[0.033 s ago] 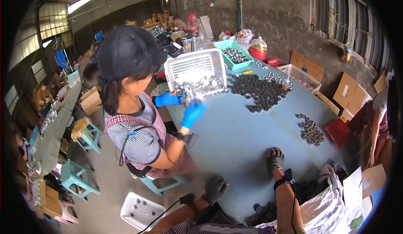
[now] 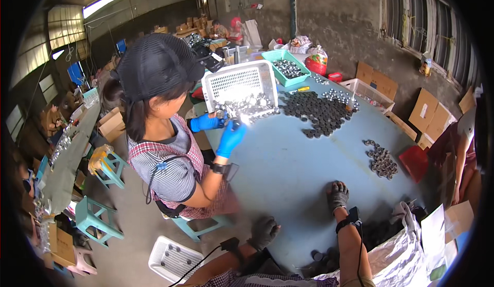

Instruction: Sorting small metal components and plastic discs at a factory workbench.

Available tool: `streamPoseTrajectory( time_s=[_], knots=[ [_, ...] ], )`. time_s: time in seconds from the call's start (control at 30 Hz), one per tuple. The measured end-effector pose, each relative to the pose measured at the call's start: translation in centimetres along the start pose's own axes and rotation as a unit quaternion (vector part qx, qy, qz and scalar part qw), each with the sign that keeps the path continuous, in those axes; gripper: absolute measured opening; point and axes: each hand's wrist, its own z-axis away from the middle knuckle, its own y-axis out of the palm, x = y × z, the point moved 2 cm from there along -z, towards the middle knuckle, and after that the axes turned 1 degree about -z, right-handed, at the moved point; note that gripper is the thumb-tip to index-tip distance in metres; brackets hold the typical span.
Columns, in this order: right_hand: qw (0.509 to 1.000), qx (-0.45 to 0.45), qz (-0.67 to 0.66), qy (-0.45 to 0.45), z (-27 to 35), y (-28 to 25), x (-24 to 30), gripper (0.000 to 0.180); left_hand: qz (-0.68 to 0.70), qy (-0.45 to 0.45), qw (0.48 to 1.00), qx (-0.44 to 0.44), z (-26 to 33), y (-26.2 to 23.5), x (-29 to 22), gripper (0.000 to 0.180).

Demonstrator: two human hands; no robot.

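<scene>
Your gloved right hand [image 2: 338, 194] lies flat and empty on the blue tabletop [image 2: 288, 163], your left hand [image 2: 264, 231] loosely curled at its near edge gripping nothing, small dark caps [image 2: 382, 159] heaped beyond the right hand.

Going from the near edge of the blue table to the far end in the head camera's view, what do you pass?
The wearer's gloved right hand → small heap of dark round parts → big spread of dark round parts → tipped white basket that the co-worker's blue-gloved hands work at → green tray of shiny parts.
</scene>
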Motion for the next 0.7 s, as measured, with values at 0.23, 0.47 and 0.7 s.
streamPoseTrajectory(
  time_s=[0.23,0.47,0.7],
  knots=[
    [0.999,0.02,-0.013,0.025,0.3,-0.3,0.0,0.046,-0.022,-0.005,0.999,0.03,0.7,0.7,0.6,0.015],
    [0.998,0.05,-0.024,0.04,0.3,0.4,-0.8,0.05,-0.037,-0.02,0.998,0.045,0.7,1.1,0.5,0.015],
    [0.999,0.03,-0.028,0.026,0.2,-0.6,0.0,0.045,-0.031,-0.043,0.997,0.057,0.7,1.1,0.5,0.015]
  ],
)
